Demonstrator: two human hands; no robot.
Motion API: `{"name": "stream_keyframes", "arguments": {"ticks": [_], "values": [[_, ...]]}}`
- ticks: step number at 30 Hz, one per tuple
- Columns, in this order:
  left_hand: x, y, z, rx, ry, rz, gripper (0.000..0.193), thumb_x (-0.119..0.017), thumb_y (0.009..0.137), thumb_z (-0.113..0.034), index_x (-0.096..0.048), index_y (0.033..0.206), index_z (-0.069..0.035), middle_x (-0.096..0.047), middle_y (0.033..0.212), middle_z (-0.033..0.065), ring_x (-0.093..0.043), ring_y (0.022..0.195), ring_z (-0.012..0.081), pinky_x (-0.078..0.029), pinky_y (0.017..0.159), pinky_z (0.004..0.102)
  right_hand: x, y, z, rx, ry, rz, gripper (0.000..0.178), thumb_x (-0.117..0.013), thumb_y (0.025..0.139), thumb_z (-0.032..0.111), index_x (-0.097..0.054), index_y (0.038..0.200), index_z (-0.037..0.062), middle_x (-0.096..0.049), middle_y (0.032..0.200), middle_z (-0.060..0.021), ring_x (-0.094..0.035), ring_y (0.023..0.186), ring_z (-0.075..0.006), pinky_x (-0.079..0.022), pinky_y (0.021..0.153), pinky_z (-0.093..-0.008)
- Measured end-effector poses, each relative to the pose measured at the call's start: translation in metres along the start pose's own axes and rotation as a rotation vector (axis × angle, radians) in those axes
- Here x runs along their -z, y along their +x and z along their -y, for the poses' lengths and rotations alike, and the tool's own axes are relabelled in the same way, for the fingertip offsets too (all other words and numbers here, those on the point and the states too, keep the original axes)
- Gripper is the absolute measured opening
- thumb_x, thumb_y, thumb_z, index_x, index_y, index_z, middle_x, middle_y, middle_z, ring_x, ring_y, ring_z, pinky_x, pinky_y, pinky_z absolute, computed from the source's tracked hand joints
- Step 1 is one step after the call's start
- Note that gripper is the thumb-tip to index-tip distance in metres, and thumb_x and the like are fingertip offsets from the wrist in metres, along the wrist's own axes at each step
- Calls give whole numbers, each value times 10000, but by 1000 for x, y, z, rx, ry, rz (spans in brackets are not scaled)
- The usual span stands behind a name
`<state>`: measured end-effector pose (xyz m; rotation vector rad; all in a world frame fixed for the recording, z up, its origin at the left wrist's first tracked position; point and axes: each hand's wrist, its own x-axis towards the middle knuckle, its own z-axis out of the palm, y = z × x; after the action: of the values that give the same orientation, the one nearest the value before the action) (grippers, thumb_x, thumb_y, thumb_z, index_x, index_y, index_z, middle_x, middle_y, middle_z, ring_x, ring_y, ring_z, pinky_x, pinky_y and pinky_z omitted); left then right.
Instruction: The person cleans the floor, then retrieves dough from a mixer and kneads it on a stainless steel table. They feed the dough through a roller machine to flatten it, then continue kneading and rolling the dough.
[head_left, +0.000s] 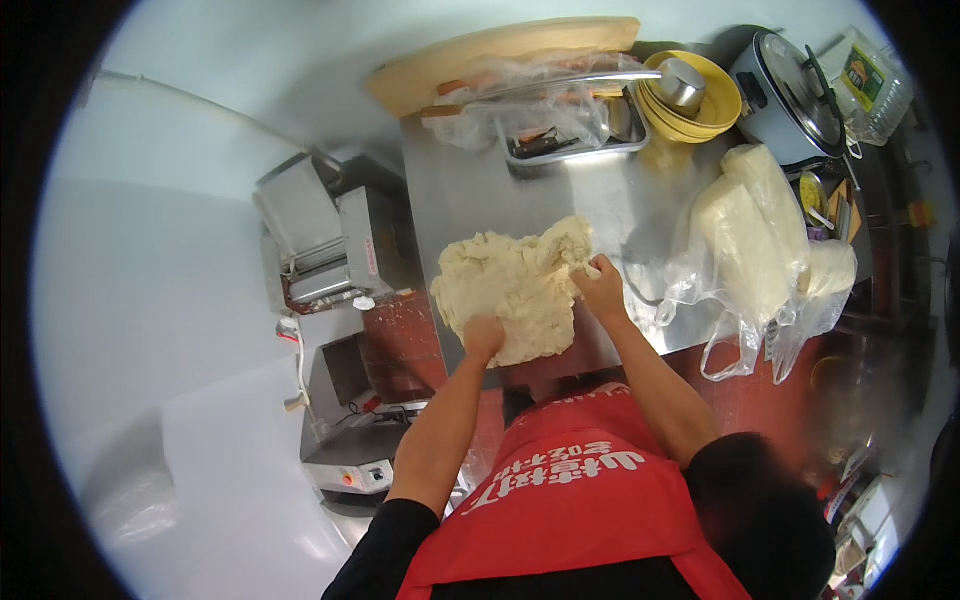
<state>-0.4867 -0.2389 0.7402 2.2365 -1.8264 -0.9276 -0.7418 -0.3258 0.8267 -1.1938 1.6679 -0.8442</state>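
Note:
A large, rough-edged slab of pale dough [520, 295] lies at the near left of the steel table [450, 185]. Knuckles down, my left hand [484, 336] presses into the slab's near left part; it looks like a fist, a little blurred. My right hand [600, 287] has its fingers closed on the dough's right edge, where a lumpy flap is raised toward the far side. Some fingertips of that hand are hidden by the dough and the hand itself.
Clear plastic bags of pale dough or flour [745, 240] stand at the right. Along the back are a metal tray [580, 155] of tools, yellow bowls [725, 100], a large cooker [785, 95] and a wooden board [500, 45]. A metal machine [350, 235] stands left of the table.

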Motion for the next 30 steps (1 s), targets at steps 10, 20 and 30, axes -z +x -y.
{"name": "stream_keyframes", "arguments": {"ticks": [10, 20, 30], "values": [[21, -17, -11, 12, -278, -43, 256, -536, 809, -206, -734, 821, -44, -692, 866, 222, -663, 859, 407, -510, 761, 489, -91, -79, 48, 452, -325, 276, 366, -743, 776, 303, -559, 997, 75, -626, 907, -146, -610, 892, -346, -490, 777, -433], [25, -27, -2, -179, -251, -33, 217, -536, 803, -169, -723, 839, -65, -685, 863, 207, -647, 847, 407, -498, 773, 489, -93, -39, 12, 375, -186, 374, 399, -717, 820, 303, -605, 1015, -26, -609, 1039, -171, -569, 1015, -322, -464, 869, -415], [64, 12, -39, -71, -443, 172, 224, -608, 781, -179, -686, 711, 20, -658, 734, 233, -660, 701, 402, -520, 657, 472, -113, -38, 32, -679, 467, 395, 567, -476, 972, 522, -361, 535, 180, -375, 472, -5, -249, 358, -127, -180, 376, -278]]}}
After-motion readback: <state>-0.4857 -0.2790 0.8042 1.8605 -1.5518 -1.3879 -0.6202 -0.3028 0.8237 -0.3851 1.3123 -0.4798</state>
